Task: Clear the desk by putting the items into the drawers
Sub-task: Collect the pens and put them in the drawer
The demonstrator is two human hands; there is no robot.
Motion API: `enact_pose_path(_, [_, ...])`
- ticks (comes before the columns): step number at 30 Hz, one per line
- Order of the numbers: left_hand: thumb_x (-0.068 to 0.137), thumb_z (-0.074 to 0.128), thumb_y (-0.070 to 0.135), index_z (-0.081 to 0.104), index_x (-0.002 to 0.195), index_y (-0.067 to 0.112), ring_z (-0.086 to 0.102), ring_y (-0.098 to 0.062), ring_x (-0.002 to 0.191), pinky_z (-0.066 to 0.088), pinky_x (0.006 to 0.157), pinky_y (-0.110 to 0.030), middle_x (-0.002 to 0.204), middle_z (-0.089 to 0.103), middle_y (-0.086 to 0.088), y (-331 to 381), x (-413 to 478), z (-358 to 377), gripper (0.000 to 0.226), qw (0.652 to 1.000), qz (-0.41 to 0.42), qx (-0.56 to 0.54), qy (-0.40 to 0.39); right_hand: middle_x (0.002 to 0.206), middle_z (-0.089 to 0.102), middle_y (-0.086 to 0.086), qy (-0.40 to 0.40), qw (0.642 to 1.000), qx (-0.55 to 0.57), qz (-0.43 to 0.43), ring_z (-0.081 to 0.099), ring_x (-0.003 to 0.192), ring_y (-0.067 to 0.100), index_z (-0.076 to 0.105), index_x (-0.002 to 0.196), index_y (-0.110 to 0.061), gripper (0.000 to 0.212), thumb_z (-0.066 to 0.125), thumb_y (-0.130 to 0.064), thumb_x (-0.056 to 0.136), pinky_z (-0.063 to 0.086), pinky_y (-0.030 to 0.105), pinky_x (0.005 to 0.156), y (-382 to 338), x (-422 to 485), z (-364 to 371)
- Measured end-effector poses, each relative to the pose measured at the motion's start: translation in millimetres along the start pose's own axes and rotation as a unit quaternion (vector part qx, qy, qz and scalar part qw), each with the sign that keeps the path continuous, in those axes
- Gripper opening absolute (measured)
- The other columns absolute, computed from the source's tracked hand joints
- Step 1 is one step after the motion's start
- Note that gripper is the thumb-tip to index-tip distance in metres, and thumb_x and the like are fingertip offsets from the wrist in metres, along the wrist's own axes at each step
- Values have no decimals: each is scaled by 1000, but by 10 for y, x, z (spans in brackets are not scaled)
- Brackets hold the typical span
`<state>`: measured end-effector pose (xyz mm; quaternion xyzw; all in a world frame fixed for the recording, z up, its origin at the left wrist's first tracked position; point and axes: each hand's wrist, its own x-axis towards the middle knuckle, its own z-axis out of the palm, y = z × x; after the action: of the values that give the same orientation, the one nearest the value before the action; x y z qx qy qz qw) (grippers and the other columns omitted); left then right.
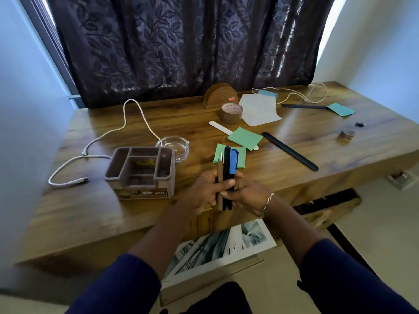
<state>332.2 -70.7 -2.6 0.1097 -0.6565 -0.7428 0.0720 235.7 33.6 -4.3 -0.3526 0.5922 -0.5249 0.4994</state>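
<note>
My left hand (204, 193) and my right hand (247, 196) together grip a bundle of pens (227, 164), held upright above the front edge of the wooden desk (90, 211): a brown pen, a black one and a blue-capped one. Below my hands a drawer (204, 282) stands pulled out, with a grey-and-white printed sheet (217, 250) lying in it. A brown desk organiser (141, 173) with several compartments sits to the left of my hands. Green sticky notes (244, 138) lie just behind the pens.
On the desk lie a white cable (127, 114), a glass ashtray (175, 147), a brown tape roll (231, 113), a round brown holder (221, 95), white paper (258, 109), two black strips (290, 150), a blue note (341, 109), string (317, 91) and a small tape roll (347, 135). A dark curtain hangs behind.
</note>
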Motion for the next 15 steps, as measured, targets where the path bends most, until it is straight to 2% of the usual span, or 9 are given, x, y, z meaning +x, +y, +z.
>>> enact_pose_path(2, [95, 44, 7, 58, 108, 8, 46, -3, 36, 34, 32, -14, 92, 61, -17, 11, -90, 40, 19, 1000, 6, -30, 8, 74, 70, 4, -21, 1000, 14, 8, 67, 79, 18, 58, 92, -7, 22, 44, 10, 89, 56, 29, 77, -19, -53, 46])
enact_pose_path(5, [97, 41, 12, 58, 102, 11, 34, 0, 30, 26, 32, -16, 57, 62, 7, -21, -200, 82, 18, 999, 10, -20, 41, 80, 68, 12, -27, 999, 29, 28, 67, 80, 20, 56, 103, 2, 20, 44, 10, 89, 57, 28, 74, -25, -71, 87])
enact_pose_path(7, [97, 42, 17, 60, 100, 12, 33, -1, 31, 26, 33, -18, 52, 57, 6, -97, -274, 91, 18, 997, 1, -22, 78, 82, 68, 12, -48, 998, 19, 45, 68, 79, 20, 55, 107, 1, 21, 47, 7, 89, 57, 29, 73, 3, -78, 122])
enact_pose_path(10, [97, 44, 22, 63, 94, 17, 34, -5, 32, 29, 33, -19, 61, 56, 1, -173, -436, 196, 20, 990, -20, -34, 138, 82, 68, 12, -78, 995, 1, 63, 69, 76, 18, 54, 108, 4, 19, 48, 4, 90, 58, 28, 73, 103, -115, 175])
enact_pose_path(12, [98, 43, 23, 62, 92, 19, 49, -8, 40, 39, 40, -21, 73, 62, 1, -217, -546, 314, 21, 983, -44, -56, 170, 78, 69, 10, -83, 994, -12, 68, 68, 72, 20, 54, 106, 5, 17, 51, 2, 90, 57, 28, 71, 200, -162, 201])
enact_pose_path(13, [98, 42, 24, 61, 91, 20, 58, -12, 53, 46, 50, -26, 81, 64, 0, -247, -606, 383, 20, 979, -53, -68, 183, 78, 68, 11, -88, 993, -29, 69, 66, 71, 23, 56, 102, 4, 14, 53, 0, 89, 55, 29, 69, 256, -202, 209])
enact_pose_path(15, [98, 43, 26, 61, 91, 21, 62, -22, 82, 46, 70, -37, 97, 67, -2, -344, -702, 534, 20, 972, -59, -84, 212, 82, 66, 12, -109, 987, -103, 58, 65, 71, 20, 61, 91, -3, 5, 57, -4, 88, 54, 27, 69, 351, -299, 189])
